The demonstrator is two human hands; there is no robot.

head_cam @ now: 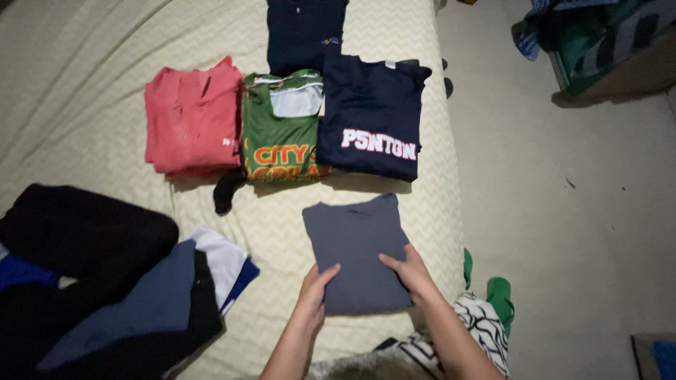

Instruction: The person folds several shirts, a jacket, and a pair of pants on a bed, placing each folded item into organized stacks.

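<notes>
A folded grey shirt (355,243) lies flat on the pale zigzag-patterned bedspread (84,91). My left hand (315,287) rests on its near left corner, fingers together and pressing down. My right hand (408,271) lies on its near right edge, fingers spread flat on the cloth. Beyond it sit three folded shirts in a row: a pink polo (191,119), a green jersey with orange letters (282,130) and a navy shirt with white letters (372,116). Another dark navy shirt (304,32) lies behind them.
A heap of unfolded black, blue and white clothes (105,281) fills the bed's near left. A black sock (227,191) lies below the pink polo. Green flip-flops (498,295) and a black-and-white striped cloth (482,327) are on the floor at the right. More clothes (598,35) lie far right.
</notes>
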